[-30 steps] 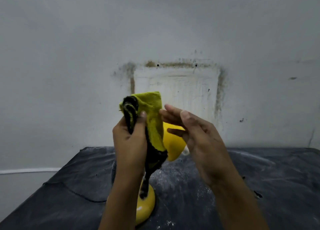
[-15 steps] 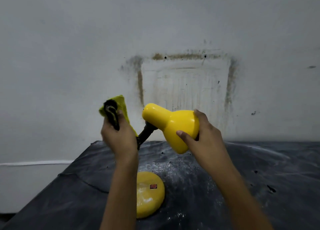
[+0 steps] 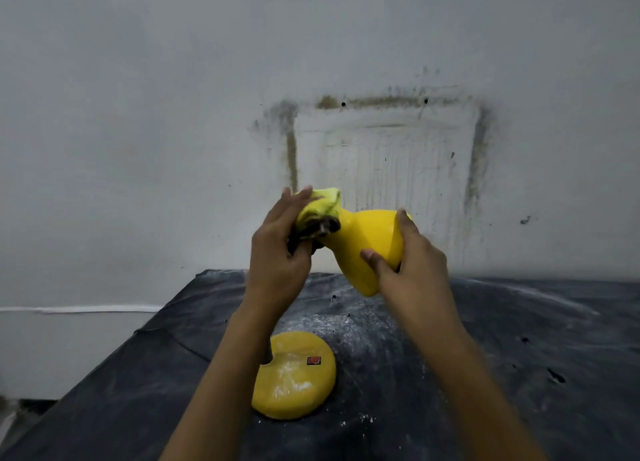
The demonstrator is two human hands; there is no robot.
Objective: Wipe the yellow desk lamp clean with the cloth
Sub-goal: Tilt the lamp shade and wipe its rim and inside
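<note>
The yellow desk lamp stands on a dark table (image 3: 519,374). Its round base (image 3: 294,377) carries white dust and a small red switch (image 3: 313,360). The shade (image 3: 367,242) is raised in front of me and tilted, its wide end to the right. My right hand (image 3: 408,256) grips that wide end of the shade. My left hand (image 3: 280,252) holds a yellow-green cloth (image 3: 320,206) with a dirty dark edge, pressed onto the narrow neck end of the shade. The lamp's neck is hidden behind my left hand and forearm.
The dark table cover is dusted with white powder around the base and has small holes. A grey wall with a stained rectangular mark (image 3: 384,155) rises right behind the table. The table's left edge (image 3: 138,336) drops off to a pale floor line.
My left hand has brought the cloth from the left of the lamp onto the narrow end of the shade. My right hand keeps its hold on the shade's wide end.
</note>
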